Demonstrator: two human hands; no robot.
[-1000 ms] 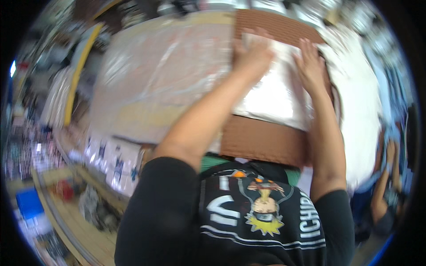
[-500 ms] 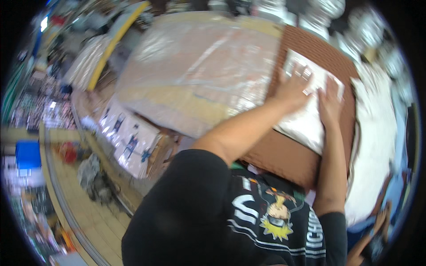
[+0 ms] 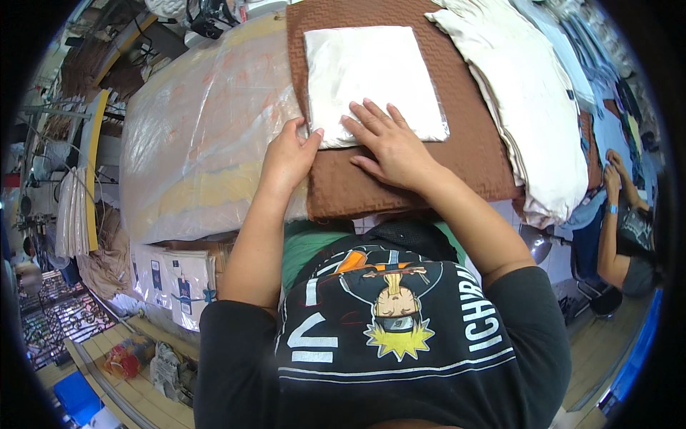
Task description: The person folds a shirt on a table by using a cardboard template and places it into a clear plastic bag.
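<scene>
A folded white garment in a clear plastic bag [image 3: 368, 75] lies flat on a brown patterned cloth [image 3: 457, 161]. My right hand [image 3: 389, 143] rests on the bag's near edge, fingers spread and palm down, with its thumb over the brown cloth. At the near left corner of the bag is my left hand [image 3: 287, 154]. Its thumb touches that corner while the index finger stands apart from it; the other fingers are partly hidden. Left of the brown cloth lies a large stack under clear plastic sheeting [image 3: 214, 136].
White garments [image 3: 529, 107] are piled on the right, with light blue ones [image 3: 561, 57] beyond. A co-worker's hands [image 3: 613, 168] are at the far right. Bagged garments with tags [image 3: 175, 275] sit lower left. A yellow-edged board [image 3: 95, 171] stands farther left.
My left hand has moved from lying on the bagged garment to its near left corner. The right hand stays on the bag, now at its near edge. The view has turned and shifted.
</scene>
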